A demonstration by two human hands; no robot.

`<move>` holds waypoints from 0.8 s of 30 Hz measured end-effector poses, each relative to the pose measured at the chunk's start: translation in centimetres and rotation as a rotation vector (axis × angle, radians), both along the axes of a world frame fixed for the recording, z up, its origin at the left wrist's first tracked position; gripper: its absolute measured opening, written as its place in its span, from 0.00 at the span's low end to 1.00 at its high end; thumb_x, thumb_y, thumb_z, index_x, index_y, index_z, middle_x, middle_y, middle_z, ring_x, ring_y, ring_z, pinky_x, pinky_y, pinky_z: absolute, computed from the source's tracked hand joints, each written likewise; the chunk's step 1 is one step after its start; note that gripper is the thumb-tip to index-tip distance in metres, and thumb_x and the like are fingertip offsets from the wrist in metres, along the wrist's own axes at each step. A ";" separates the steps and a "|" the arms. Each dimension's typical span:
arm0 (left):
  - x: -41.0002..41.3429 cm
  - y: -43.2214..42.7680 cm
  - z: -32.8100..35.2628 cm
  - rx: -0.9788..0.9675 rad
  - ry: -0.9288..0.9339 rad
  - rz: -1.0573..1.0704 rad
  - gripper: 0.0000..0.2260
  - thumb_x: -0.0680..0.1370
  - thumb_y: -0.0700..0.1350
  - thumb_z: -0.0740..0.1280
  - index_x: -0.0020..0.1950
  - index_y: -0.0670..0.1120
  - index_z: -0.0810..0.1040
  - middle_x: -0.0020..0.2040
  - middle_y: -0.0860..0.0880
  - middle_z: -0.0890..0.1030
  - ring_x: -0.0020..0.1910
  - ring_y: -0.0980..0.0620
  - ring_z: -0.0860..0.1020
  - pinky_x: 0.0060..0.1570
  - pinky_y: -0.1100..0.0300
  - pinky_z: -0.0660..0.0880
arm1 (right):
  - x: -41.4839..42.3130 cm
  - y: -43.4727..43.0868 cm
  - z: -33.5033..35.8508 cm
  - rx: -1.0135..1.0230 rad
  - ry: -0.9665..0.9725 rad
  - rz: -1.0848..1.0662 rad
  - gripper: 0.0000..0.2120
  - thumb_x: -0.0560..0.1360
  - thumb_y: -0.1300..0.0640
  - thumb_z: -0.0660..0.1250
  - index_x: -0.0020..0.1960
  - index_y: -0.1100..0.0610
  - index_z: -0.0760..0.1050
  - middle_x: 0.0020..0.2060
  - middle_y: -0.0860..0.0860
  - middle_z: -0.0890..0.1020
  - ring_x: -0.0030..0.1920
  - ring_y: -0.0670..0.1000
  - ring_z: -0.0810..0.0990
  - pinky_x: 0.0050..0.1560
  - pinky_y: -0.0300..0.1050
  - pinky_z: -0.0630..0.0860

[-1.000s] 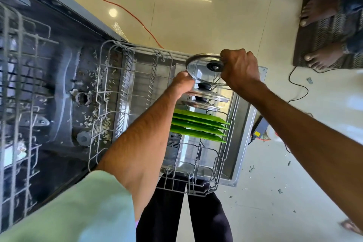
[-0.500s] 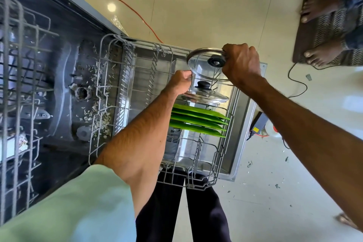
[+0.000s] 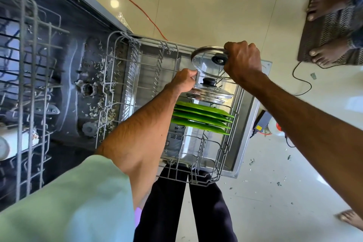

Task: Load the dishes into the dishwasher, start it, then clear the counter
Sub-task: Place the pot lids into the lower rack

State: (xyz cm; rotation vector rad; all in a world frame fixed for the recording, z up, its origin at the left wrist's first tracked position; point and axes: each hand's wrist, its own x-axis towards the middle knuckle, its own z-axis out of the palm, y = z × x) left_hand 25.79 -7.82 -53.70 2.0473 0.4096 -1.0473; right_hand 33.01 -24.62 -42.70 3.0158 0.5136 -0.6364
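The right hand [image 3: 242, 61] is gripping the glass lid [image 3: 204, 63] over the lower rack [image 3: 135, 65], just beyond the steel lids [image 3: 212, 93]. The left hand [image 3: 184, 80] is curling at its rim; whether it is holding anything cannot be told

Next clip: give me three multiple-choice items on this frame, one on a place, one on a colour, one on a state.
1. Where do the plates stand? A upper rack; B lower rack; C floor mat.
2. What colour are the plates? A red; B green; C white.
3. The right hand is: A empty; B pressing the door; C gripping the glass lid.
Answers: 1 B, they stand on edge between its wires; 2 B, all are bright green; 3 C, its fingers curl over the lid's edge.
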 end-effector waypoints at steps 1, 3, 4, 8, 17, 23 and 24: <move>-0.2 -0.1 0.1 0.014 -0.010 0.010 0.21 0.82 0.33 0.58 0.75 0.43 0.69 0.76 0.43 0.68 0.69 0.41 0.74 0.68 0.50 0.73 | -0.1 0.0 0.1 -0.006 0.007 0.002 0.11 0.81 0.55 0.64 0.58 0.62 0.76 0.48 0.62 0.81 0.41 0.60 0.75 0.42 0.49 0.68; -0.2 0.1 0.1 0.073 -0.039 0.065 0.17 0.81 0.33 0.58 0.69 0.40 0.75 0.70 0.42 0.75 0.64 0.40 0.78 0.54 0.56 0.79 | -0.4 0.4 -0.1 -0.015 0.022 0.030 0.11 0.81 0.55 0.64 0.59 0.61 0.75 0.48 0.61 0.81 0.41 0.59 0.75 0.42 0.50 0.70; -0.2 0.1 0.0 0.104 -0.054 0.101 0.15 0.81 0.33 0.58 0.63 0.40 0.78 0.62 0.43 0.79 0.60 0.42 0.80 0.44 0.61 0.79 | -0.8 0.6 -0.3 -0.031 0.038 0.067 0.11 0.81 0.55 0.65 0.59 0.61 0.75 0.47 0.60 0.81 0.40 0.58 0.75 0.42 0.50 0.72; 0.2 0.7 0.5 0.172 -0.124 0.225 0.11 0.80 0.35 0.60 0.62 0.40 0.74 0.57 0.42 0.80 0.52 0.45 0.81 0.41 0.55 0.80 | -2.7 1.4 -1.0 -0.121 0.107 0.188 0.11 0.79 0.59 0.68 0.60 0.59 0.75 0.51 0.59 0.82 0.50 0.60 0.81 0.45 0.49 0.73; 0.7 1.0 1.4 0.172 -0.508 0.013 0.18 0.79 0.39 0.69 0.68 0.47 0.76 0.62 0.47 0.81 0.60 0.49 0.80 0.56 0.55 0.80 | -1.6 3.4 -0.5 -0.066 0.154 0.263 0.14 0.80 0.61 0.64 0.65 0.61 0.73 0.55 0.62 0.79 0.55 0.63 0.79 0.51 0.53 0.74; 1.1 2.1 2.2 0.289 -0.554 -0.168 0.07 0.81 0.38 0.64 0.57 0.41 0.79 0.45 0.45 0.83 0.40 0.49 0.82 0.37 0.55 0.81 | -1.7 5.0 -2.0 0.041 0.187 0.161 0.15 0.79 0.64 0.64 0.65 0.62 0.74 0.56 0.64 0.78 0.57 0.64 0.77 0.56 0.54 0.73; 1.2 2.0 2.5 0.266 -0.551 -0.212 0.07 0.83 0.40 0.63 0.55 0.40 0.79 0.42 0.45 0.82 0.38 0.48 0.82 0.36 0.54 0.81 | -1.8 4.1 -2.3 0.065 0.215 0.126 0.16 0.78 0.61 0.67 0.65 0.61 0.74 0.57 0.64 0.78 0.57 0.64 0.77 0.57 0.54 0.73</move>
